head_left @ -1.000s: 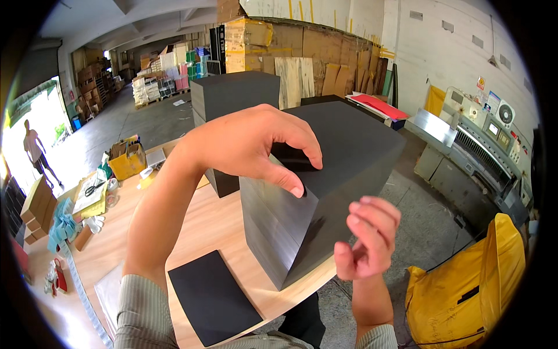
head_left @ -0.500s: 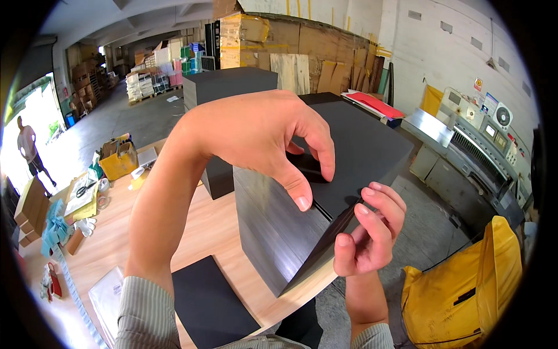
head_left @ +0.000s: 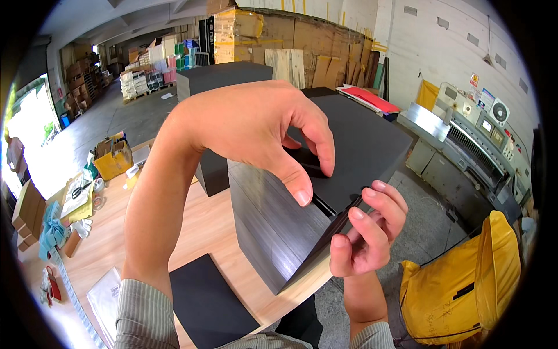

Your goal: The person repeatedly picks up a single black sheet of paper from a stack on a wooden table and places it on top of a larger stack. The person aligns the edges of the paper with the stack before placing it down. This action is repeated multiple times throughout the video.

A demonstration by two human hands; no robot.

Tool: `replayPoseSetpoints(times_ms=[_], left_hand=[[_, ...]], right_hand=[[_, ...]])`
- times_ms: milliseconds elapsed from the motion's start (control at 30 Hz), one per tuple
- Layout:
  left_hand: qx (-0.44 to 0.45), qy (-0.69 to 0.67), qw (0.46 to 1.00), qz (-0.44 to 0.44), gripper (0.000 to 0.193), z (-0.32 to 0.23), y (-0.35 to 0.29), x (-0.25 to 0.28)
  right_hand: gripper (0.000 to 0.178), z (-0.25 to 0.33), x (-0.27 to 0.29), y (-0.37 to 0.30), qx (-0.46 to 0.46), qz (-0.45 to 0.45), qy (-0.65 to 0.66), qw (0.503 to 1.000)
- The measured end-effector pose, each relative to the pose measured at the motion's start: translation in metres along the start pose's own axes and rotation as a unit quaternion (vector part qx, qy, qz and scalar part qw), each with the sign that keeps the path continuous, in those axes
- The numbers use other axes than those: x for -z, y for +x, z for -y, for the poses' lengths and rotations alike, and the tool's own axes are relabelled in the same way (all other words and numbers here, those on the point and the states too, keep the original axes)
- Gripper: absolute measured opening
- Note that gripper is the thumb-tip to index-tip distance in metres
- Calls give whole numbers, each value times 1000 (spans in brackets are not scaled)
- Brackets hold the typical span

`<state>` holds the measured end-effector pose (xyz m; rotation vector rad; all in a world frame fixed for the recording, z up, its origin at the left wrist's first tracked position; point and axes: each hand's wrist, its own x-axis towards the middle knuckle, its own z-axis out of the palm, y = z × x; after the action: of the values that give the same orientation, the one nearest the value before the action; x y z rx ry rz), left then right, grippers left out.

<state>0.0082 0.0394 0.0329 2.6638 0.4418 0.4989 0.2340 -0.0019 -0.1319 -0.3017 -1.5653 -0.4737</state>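
Wooden table (head_left: 200, 230), black stack (head_left: 273, 227) now gapped along top, hands (head_left: 261, 119) (head_left: 373, 235) half-curled, grip unclear

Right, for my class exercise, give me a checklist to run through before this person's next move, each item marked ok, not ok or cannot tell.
1. Left hand at the stack of black sheets: ok; thumb at its upper edge, fingers over the top.
2. Right hand by the stack's near upper corner: ok; fingers curled.
3. Right fingertips touching that corner: cannot tell.
4. Top layer lying flush: not ok; a gap shows near the left thumb.
5. Separate black sheet apart from the stack: ok; flat on the wood-patterned tabletop.
6. Scissors away from both hands: ok; far left.
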Motion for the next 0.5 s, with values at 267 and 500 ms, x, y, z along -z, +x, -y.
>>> replayPoseSetpoints(times_ms=[267, 500], left_hand=[[4, -26, 1000, 5, 43, 2, 0, 0], [9, -33, 999, 7, 43, 0, -1, 1]], right_hand=[[26, 5, -1, 5, 6, 4, -8, 1000], [29, 5, -3, 8, -1, 13, -3, 1000]])
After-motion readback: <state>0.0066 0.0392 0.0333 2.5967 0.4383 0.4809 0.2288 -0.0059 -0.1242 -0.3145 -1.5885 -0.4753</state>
